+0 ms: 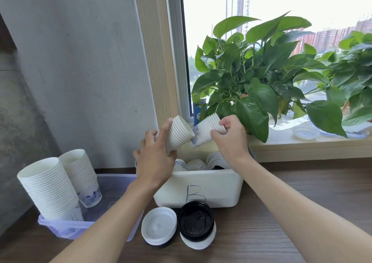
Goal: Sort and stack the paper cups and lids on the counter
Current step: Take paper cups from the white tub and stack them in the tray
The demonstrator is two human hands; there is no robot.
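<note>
Wooden desk [281, 212] under a window. At twelve o'clock above the white box [201, 190], the left hand [155, 162] grips a cup stack [179, 136]. The right hand [229, 138] grips a second stack [207, 130], its base aimed into the first one's mouth, likely to nest them.

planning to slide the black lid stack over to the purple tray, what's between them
In the head view, a stack of white lids stands between the black lid stack and the purple tray; the left forearm crosses the tray's right edge.
</note>
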